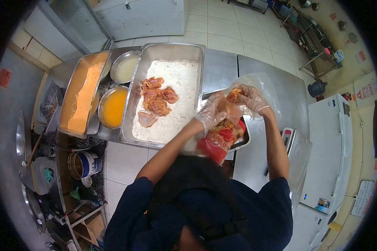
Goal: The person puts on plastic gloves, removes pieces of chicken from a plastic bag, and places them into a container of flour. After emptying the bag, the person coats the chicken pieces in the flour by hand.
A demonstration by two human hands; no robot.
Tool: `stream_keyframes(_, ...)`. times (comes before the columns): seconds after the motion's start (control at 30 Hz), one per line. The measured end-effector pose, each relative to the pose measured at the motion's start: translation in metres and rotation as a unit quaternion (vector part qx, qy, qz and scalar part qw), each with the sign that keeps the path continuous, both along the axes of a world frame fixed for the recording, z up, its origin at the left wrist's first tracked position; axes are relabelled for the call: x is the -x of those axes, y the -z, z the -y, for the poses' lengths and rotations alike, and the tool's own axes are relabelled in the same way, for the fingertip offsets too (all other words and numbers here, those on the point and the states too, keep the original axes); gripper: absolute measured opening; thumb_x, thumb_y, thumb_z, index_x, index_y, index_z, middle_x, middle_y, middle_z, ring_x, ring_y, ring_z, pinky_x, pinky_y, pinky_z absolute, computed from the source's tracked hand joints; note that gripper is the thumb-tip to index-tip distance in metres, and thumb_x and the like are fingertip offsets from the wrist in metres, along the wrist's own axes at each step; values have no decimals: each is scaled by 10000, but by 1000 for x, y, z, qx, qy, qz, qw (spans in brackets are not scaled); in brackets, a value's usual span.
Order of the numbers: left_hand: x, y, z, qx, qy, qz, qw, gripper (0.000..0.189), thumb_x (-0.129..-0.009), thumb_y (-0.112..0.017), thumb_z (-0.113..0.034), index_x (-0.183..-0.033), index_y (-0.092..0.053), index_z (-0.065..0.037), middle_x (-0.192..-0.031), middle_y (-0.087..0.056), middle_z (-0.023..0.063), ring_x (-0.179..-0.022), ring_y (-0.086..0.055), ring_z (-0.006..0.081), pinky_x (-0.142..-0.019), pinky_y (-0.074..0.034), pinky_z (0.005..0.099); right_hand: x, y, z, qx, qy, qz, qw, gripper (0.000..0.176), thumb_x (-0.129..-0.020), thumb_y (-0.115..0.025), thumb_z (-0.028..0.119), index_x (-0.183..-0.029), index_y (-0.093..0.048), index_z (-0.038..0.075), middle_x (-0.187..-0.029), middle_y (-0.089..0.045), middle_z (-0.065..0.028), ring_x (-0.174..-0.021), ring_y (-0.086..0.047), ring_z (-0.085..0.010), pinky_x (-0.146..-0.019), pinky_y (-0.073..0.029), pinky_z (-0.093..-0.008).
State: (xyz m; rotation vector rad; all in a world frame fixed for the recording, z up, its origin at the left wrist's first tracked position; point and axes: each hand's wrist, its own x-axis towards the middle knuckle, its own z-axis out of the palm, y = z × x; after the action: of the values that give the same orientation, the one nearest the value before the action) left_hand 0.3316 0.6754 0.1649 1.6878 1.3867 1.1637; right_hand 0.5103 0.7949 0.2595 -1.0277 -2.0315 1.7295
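Observation:
Both my hands wear clear plastic gloves above a plastic bag [220,140] of marinated chicken with red print, which rests in a metal tray [248,133]. My right hand [251,100] is closed around a reddish-orange chicken piece [234,95]. Beside it, my left hand [211,112] is bent at the bag's opening; its fingers are partly hidden, and I cannot make out whether they grip the plastic. To the left, several marinated chicken pieces [157,100] lie on white flour [176,75] in a deep steel pan [202,62].
Left of the flour pan stand a bowl of yellow liquid [114,106], a bowl of pale liquid [125,67] and a long pan of orange powder [83,100]. A scale [287,136] sits at the right of the steel table [255,167]. White refrigerators [324,146] stand further right.

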Motion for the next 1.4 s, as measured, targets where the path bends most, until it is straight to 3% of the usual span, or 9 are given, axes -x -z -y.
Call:
stream_keyframes(0.27, -1, -39, 2, -51, -93, 79, 991, 632, -887, -584, -413, -1263, -381, 52, -1136, -518, 214, -1011, -566, 256, -855, -480, 355, 16, -15, 15, -115, 20, -45, 992, 194, -887, -600, 111, -1028, -593, -23, -882, -642, -59, -806, -606, -124, -722, -506, -282)
stream_keyframes(0.43, 12, -71, 7, -110, -277, 87, 951, 412, -909, -539, -411, -809, -542, -12, -651, -567, 139, -580, -574, 246, -531, -431, 373, 66, -11, 67, -171, 7, -137, 976, 192, -876, -610, 96, -1039, -597, -5, -885, -652, -67, -803, -615, -128, -720, -518, -274)
stream_keyframes(0.67, 63, -58, 23, -160, -385, -92, 904, 164, -911, -479, -118, -878, -562, 20, -660, -518, 176, -617, -528, 373, -534, -417, 457, 140, 6, 111, -329, 131, -31, 935, 352, -926, -485, 328, -875, -638, 15, -841, -606, -271, -738, -566, -428, -680, -456, -436)
stream_keyframes(0.77, 77, -49, 35, -174, -371, -78, 909, 187, -915, -476, -131, -802, -539, 4, -676, -534, 178, -602, -520, 366, -531, -397, 447, 172, 36, 98, -195, 165, 80, 964, 407, -944, -465, 362, -812, -626, 12, -797, -637, -211, -692, -584, -349, -641, -445, -431)
stream_keyframes(0.93, 103, -19, 42, -337, -414, -151, 832, 214, -913, -489, -159, -768, -529, -7, -692, -544, 169, -618, -517, 355, -566, -391, 440, 202, 18, 114, 365, 195, -211, 885, 394, -931, -515, 430, -804, -604, 68, -695, -574, -17, -635, -577, -154, -581, -488, -308)
stream_keyframes(1.13, 146, -55, 58, -314, -239, -162, 904, 306, -941, -464, -242, -777, -540, 4, -723, -561, 171, -685, -541, 347, -644, -418, 433, 223, 49, 103, 503, 15, -305, 809, 346, -941, -510, 389, -834, -614, 77, -694, -581, -20, -611, -573, -110, -589, -509, -261)
stream_keyframes(1.2, 170, -47, 46, -231, -233, -132, 935, 340, -947, -458, -271, -767, -543, 5, -694, -547, 179, -656, -537, 349, -619, -415, 430, 230, 52, 88, 429, 81, -246, 865, 409, -934, -510, 415, -812, -626, 42, -703, -593, -38, -628, -578, -130, -587, -492, -279)
stream_keyframes(1.27, 186, -46, 37, -145, -230, -109, 956, 374, -954, -453, -300, -758, -546, 5, -665, -534, 186, -627, -533, 351, -595, -411, 428, 214, 55, 57, -152, 32, 41, 987, 466, -920, -513, 443, -766, -621, 16, -695, -590, -50, -633, -566, -143, -584, -470, -298)
stream_keyframes(1.4, 205, -48, 33, -62, -292, -9, 954, 431, -942, -475, -398, -777, -553, -7, -638, -535, 200, -616, -563, 344, -580, -416, 426, 120, 28, -1, -174, 149, 94, 969, 279, -841, -519, 249, -766, -633, 5, -655, -596, -89, -590, -549, -153, -567, -461, -313)
